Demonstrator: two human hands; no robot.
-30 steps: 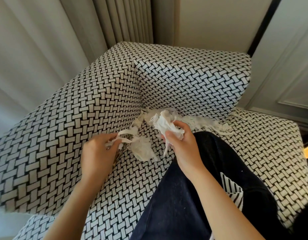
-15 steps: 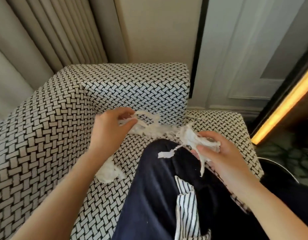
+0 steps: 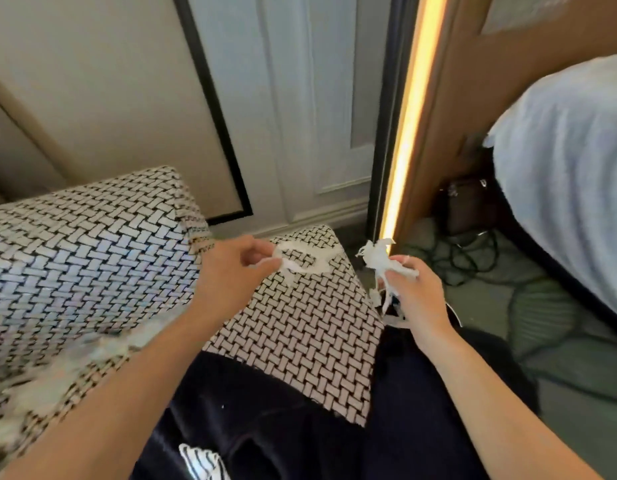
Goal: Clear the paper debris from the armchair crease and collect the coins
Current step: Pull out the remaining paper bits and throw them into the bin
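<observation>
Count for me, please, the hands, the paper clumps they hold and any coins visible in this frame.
Hands: 2, the left hand and the right hand
Paper clumps held: 2, a strand in the left, a wad in the right
Coins: 0 visible
Total: 4

The room is bright, with soft, even light. A long glowing strip (image 3: 409, 126) shines warm yellow, so bright that it looks washed out. The floor (image 3: 560, 358) beside the bed (image 3: 570, 161) is dimmer. The armchair (image 3: 92, 258) is smeared and fuzzy at the lower left, where its pattern melts together. The left hand (image 3: 231, 271) and the paper strip (image 3: 302, 263) it pinches look a little blurry. The right hand (image 3: 416, 296) and the paper bunch (image 3: 378, 258) it holds are sharper. Straight lines bend near the edges.
</observation>
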